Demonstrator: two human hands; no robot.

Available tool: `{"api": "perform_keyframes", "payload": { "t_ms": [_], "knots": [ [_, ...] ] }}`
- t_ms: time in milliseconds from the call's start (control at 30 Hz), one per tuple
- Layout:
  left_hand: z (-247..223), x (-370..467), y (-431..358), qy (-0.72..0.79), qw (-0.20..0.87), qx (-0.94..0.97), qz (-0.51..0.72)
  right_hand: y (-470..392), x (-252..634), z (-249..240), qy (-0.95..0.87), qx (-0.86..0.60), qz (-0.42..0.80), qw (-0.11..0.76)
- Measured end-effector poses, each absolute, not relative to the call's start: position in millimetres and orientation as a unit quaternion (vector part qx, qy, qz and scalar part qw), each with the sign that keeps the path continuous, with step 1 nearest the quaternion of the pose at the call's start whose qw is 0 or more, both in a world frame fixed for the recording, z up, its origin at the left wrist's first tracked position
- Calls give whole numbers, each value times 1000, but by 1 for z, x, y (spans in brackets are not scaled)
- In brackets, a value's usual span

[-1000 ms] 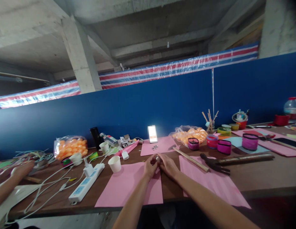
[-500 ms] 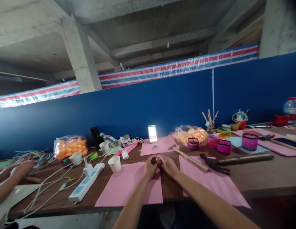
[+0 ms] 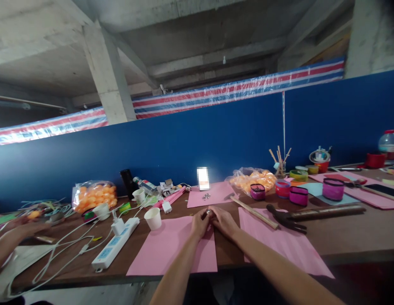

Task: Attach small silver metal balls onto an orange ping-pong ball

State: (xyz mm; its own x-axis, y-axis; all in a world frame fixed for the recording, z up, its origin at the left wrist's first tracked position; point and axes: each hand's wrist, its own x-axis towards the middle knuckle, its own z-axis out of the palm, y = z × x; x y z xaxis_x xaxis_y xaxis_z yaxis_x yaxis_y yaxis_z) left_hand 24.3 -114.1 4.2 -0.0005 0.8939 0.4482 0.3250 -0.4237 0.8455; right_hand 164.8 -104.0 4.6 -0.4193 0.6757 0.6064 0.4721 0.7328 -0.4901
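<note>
My left hand (image 3: 201, 222) and my right hand (image 3: 223, 220) meet over the inner edge of a pink paper sheet (image 3: 171, 245). Both are closed, fingertips together, around a small shiny metal piece (image 3: 209, 211); its exact kind is too small to make out and the fingers cover most of it. Just beyond them, several small shiny metal bits (image 3: 206, 196) lie on another pink sheet (image 3: 224, 195). To the right of my hands, a wooden stick (image 3: 256, 213) rests partly over a third pink sheet (image 3: 279, 241).
A hammer (image 3: 324, 213) lies at right, near purple-sided containers (image 3: 298, 196) and a bag of orange balls (image 3: 252, 178). At left are a paper cup (image 3: 153, 218), a power strip (image 3: 116, 243) with trailing cables and another ball bag (image 3: 95, 195). Another person's hands (image 3: 19, 231) work far left.
My hands stay in the same place, with a slight shift of the fingers around the metal piece. At far left, the other person's hands have moved lower, and an orange ball shows there.
</note>
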Motion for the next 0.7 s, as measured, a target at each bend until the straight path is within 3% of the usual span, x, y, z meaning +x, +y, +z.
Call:
{"api": "perform_keyframes", "payload": {
  "t_ms": [700],
  "knots": [
    [0, 25, -110, 466, 290, 632, 547, -108, 165, 7, -827, -366, 104, 415]
  ]
}}
